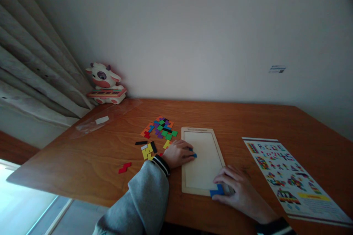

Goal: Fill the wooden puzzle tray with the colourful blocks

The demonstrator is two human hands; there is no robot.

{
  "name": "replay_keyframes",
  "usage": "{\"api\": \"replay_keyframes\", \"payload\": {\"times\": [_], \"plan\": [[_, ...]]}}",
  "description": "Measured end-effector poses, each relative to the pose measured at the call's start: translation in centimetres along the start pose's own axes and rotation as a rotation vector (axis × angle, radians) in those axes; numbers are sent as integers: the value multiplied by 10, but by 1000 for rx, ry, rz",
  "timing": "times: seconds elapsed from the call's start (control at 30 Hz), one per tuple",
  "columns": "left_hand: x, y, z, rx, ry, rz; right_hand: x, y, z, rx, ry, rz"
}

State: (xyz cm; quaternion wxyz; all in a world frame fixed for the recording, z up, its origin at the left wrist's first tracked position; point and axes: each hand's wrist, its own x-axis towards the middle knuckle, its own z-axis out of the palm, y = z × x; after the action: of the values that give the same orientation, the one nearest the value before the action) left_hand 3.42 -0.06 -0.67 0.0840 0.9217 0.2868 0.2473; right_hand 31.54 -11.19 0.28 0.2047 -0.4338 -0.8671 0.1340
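Note:
A pale wooden puzzle tray (202,161) lies on the table in front of me. Over its left edge reaches my left hand (178,153), fingers curled around a small blue puzzle piece (194,155), which they partly cover. At the tray's lower right corner, my right hand (234,189) grips an L-shaped blue puzzle piece (217,191) between thumb and fingers. That piece overlaps the tray's bottom rim. Left of the tray lie several coloured pieces (168,137) in a loose cluster, with yellow pieces (148,151) nearer to me and a red zigzag piece (125,167) apart from them.
To the right lies a printed pattern sheet (292,176). A cow toy with a keyboard (106,84) stands at the back left by the curtain (35,62). Clear plastic wrap (91,123) rests near the table's left edge. A wall closes off the back.

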Motion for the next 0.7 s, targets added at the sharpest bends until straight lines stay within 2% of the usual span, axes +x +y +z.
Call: {"api": "replay_keyframes", "payload": {"times": [0.17,0.33,0.43,0.57,0.63,0.7], "plan": [[0,0,0,-20,23,2,-16,-6,15,3,93,-65],[0,-2,1,-35,-9,-11,-9,-3,8,-24,257,-105],[0,-3,1,-75,-19,-25,14,6,2,42,350,29],[0,-2,-1,-134,-17,-69,51,17,9,265,360,420],[1,-1,-2,-143,-21,-80,63,19,18,395,378,496],[1,-1,-2,-144,-26,-82,69,20,26,450,394,478]]}}
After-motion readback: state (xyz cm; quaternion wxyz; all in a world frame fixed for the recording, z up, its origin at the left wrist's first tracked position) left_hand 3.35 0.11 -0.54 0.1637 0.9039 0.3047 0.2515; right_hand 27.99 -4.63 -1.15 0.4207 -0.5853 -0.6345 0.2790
